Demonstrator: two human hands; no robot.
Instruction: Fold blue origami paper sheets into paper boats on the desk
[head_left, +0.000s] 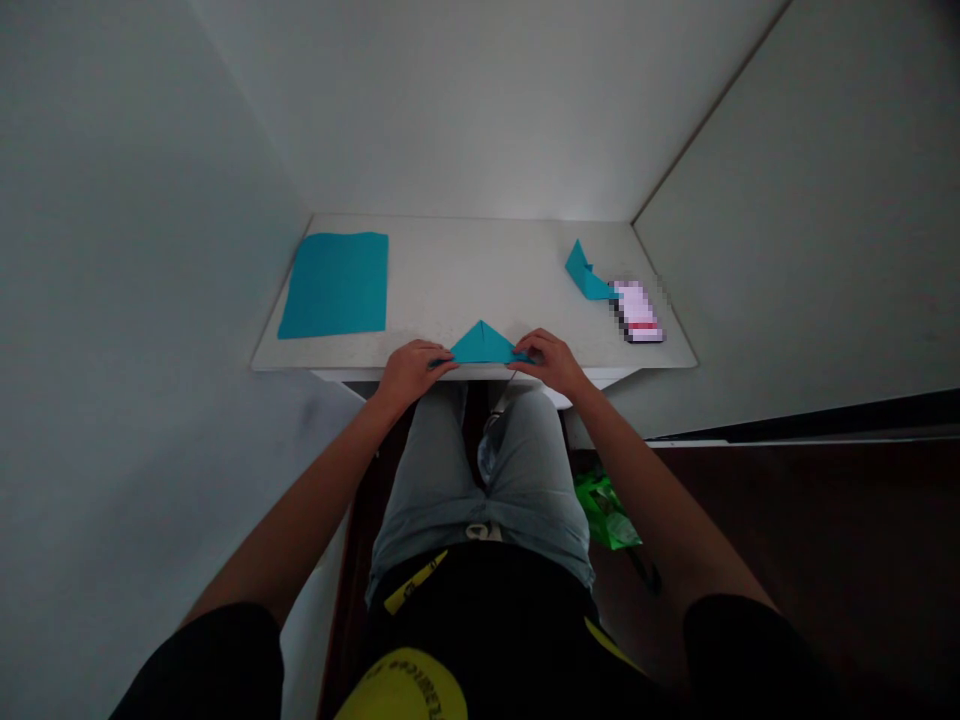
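A folded blue paper [482, 345], triangular with its peak pointing away from me, lies at the front edge of the white table. My left hand [414, 371] pinches its left corner between thumb and fingers. At the right corner, my right hand [551, 360] grips the paper in the same way. Both corners are partly hidden by my fingers. A short crease line runs down from the peak.
Flat blue sheets [335, 285] lie on the left of the white table [472, 270]. A folded blue paper boat [586, 275] touches a phone [637, 312] on the right. Walls rise around the table; a green bag [606, 512] is on the floor.
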